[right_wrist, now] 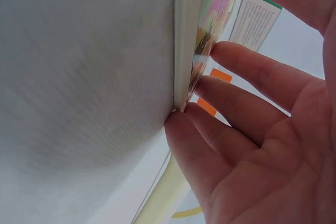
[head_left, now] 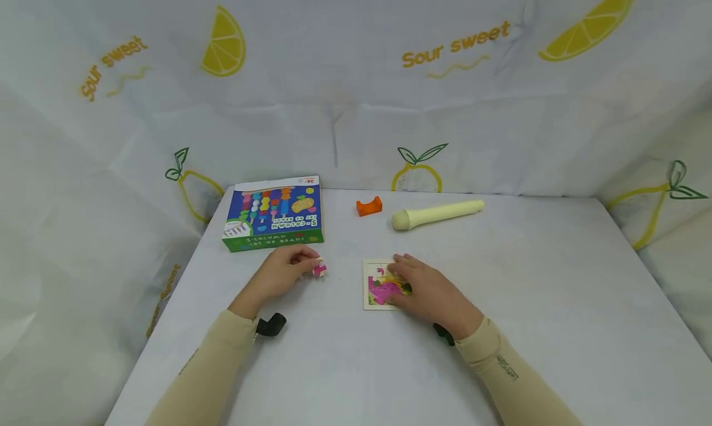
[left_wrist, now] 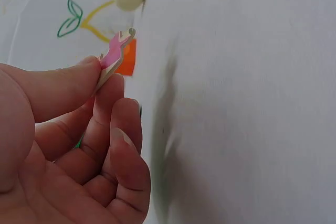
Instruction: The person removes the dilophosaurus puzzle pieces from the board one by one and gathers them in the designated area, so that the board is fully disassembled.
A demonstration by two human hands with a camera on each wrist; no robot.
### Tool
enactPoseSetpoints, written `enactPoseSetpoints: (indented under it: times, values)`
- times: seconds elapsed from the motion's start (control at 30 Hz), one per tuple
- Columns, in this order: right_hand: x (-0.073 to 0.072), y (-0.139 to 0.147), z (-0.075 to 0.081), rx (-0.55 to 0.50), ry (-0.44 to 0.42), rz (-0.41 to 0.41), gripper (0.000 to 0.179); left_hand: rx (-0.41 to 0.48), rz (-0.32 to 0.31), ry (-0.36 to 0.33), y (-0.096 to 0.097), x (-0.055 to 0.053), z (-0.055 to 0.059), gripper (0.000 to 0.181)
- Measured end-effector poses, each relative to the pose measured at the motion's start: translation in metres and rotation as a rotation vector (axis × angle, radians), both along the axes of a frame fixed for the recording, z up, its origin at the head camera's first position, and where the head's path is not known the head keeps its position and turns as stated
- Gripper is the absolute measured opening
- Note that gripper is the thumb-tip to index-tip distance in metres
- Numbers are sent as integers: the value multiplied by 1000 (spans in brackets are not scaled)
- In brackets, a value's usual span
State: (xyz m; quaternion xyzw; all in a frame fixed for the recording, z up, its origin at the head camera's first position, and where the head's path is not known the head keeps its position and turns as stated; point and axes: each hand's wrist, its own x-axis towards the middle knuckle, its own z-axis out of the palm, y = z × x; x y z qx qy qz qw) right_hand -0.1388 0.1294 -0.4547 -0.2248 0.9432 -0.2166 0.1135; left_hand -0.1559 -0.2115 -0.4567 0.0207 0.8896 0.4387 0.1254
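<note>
My left hand (head_left: 283, 271) pinches a small pink wooden puzzle piece (left_wrist: 113, 56) between thumb and forefinger, holding it up off the white table. Its other fingers are curled loosely below. In front of the right arm lies a square wooden jigsaw puzzle (head_left: 381, 292) in a pale frame, with a pink and green picture. The right hand (head_left: 431, 288) rests over its right side, hiding part of the picture. In the right wrist view, extended fingertips touch the puzzle's face and the edge of its frame (right_wrist: 181, 51), with the thumb partly cut off at the top.
A colourful bead-set box (head_left: 274, 213) lies at the back left, just beyond the left hand. An orange curved block (head_left: 369, 206) and a pale yellow rod with a rounded end (head_left: 439, 214) lie behind the puzzle. A lemon-printed cloth (head_left: 334, 129) hangs along the table's far edge.
</note>
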Motion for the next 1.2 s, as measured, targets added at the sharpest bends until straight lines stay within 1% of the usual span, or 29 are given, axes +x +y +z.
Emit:
enactPoseSetpoints:
  times: [0.1, 0.2, 0.3, 0.37, 0.5, 0.7, 1.0, 1.13, 1.2]
  values:
    - [-1, 1, 0, 2, -6, -1, 69, -34, 30, 9, -21, 6, 1, 23]
    - [-2, 1, -1, 3, -3, 10, 69, -75, 39, 6, -37, 10, 0, 24]
    - [-2, 2, -1, -4, 5, 18, 69, -106, 38, 6, -47, 12, -3, 24]
    - [-2, 2, -1, -5, 5, 20, 69, -113, 38, 13, -50, 13, -4, 24]
    - [-5, 3, -1, -8, 2, 24, 70, -124, 50, 17, -53, 14, -7, 23]
    - [-11, 10, -1, -10, 24, -5, 68, -134, 47, 20, -53, 14, -9, 24]
    - [-15, 16, -1, -11, -24, -20, 68, -151, 39, 22, -48, 13, -7, 25]
    - [-16, 15, -1, -8, -26, -23, 68, -157, 50, 15, -47, 14, -6, 23]
    - [-16, 15, -1, -1, -23, -23, 68, -162, 53, 22, -46, 13, -7, 23]
